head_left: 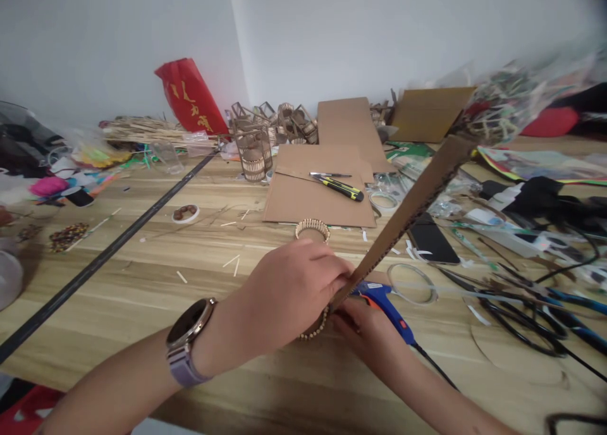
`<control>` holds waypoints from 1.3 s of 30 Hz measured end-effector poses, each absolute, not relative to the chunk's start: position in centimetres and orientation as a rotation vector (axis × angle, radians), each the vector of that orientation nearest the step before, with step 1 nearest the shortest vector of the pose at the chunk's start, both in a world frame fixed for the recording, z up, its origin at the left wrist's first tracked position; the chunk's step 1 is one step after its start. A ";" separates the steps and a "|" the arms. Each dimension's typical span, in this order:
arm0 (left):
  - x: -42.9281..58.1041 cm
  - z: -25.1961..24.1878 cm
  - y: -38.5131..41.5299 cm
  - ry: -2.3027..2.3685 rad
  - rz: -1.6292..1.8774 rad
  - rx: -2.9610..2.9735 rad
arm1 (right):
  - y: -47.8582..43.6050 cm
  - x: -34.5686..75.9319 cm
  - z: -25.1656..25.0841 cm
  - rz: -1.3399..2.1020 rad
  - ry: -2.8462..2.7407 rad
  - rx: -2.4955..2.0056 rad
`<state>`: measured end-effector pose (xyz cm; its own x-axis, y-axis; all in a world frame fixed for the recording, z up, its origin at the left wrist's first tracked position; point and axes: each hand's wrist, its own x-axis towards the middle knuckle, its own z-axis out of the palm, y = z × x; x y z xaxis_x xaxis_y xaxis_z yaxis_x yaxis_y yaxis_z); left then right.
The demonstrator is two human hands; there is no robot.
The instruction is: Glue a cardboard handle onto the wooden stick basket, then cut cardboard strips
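Left hand [289,289] covers stick ring [315,330]; cardboard strip [412,207] overlaps glue gun [384,302].

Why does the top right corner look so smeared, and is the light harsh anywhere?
Head view: the plastic bag at top right is blurred, perhaps by closeness or motion; the left hand and cardboard strip are sharp. Head view: light is soft and even, with faint shadows on the table.

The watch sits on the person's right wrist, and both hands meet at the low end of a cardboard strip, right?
Not quite. The head view shows the watch on the left wrist; the left hand and right hand do meet at the low end of the cardboard strip.
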<state>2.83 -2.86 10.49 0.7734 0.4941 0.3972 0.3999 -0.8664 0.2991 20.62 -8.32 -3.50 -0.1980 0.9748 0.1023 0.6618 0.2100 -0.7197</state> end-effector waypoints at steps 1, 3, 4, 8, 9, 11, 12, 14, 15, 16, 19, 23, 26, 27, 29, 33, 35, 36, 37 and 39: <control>2.8 10.5 -2.8 0.708 0.688 2.766 | -8.3 20.6 -3.5 0.729 -1.932 -1.514; 2.8 10.6 -2.8 0.723 0.704 2.732 | -8.3 20.6 -3.5 0.722 -1.923 -1.516; 2.8 10.7 -2.8 0.723 0.722 2.717 | -8.3 20.5 -3.5 0.722 -1.922 -1.517; 2.7 10.7 -2.7 0.690 0.720 2.713 | -8.3 20.4 -3.5 0.717 -1.927 -1.523; 2.7 10.7 -2.7 0.685 0.709 2.714 | -8.3 20.4 -3.5 0.713 -1.927 -1.523; 2.6 10.8 -2.6 0.680 0.692 2.709 | -8.3 20.4 -3.5 0.704 -1.924 -1.512; 2.6 10.8 -2.7 0.674 0.685 2.703 | -8.3 20.4 -3.5 0.701 -1.922 -1.503; 2.6 10.9 -2.8 0.669 0.666 2.693 | -8.3 20.5 -3.5 0.696 -1.919 -1.480; 2.6 10.9 -2.8 0.674 0.656 2.692 | -8.3 20.5 -3.6 0.690 -1.918 -1.472; 2.7 10.9 -2.9 0.684 0.651 2.696 | -8.3 20.5 -3.6 0.682 -1.916 -1.466; 3.0 10.6 -3.2 0.736 0.679 2.727 | -8.2 20.4 -4.0 0.651 -1.922 -1.470; 3.3 10.2 -3.5 0.761 0.750 2.753 | -8.7 20.6 -3.6 0.563 -1.969 -1.517; 3.4 10.2 -3.6 0.763 0.748 2.767 | -10.2 21.6 -0.4 0.489 -2.058 -1.551; 3.4 10.3 -3.6 0.768 0.730 2.770 | -10.9 22.1 1.2 0.465 -2.082 -1.537; 3.4 10.5 -3.6 0.773 0.689 2.770 | -11.9 23.1 4.6 0.366 -2.087 -1.506; 3.3 10.7 -3.4 0.785 0.653 2.749 | -11.5 24.0 8.7 -0.258 -1.995 -1.373; 3.3 10.6 -3.3 0.791 0.636 2.741 | -10.3 23.8 8.8 -0.341 -2.060 -1.298; 3.4 10.6 -3.2 0.789 0.634 2.739 | -9.7 23.6 8.5 -0.330 -2.112 -1.272; 3.4 10.6 -3.1 0.779 0.639 2.735 | -9.1 23.3 8.2 -0.310 -2.157 -1.255; 3.3 10.7 -3.0 0.759 0.667 2.719 | -8.4 22.8 7.5 -0.300 -2.195 -1.247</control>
<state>3.32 -2.97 10.69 0.7611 0.5380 0.3624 0.4284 -0.8364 0.3420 22.83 -8.41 7.50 -0.3862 0.7064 0.5931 0.8397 0.5354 -0.0909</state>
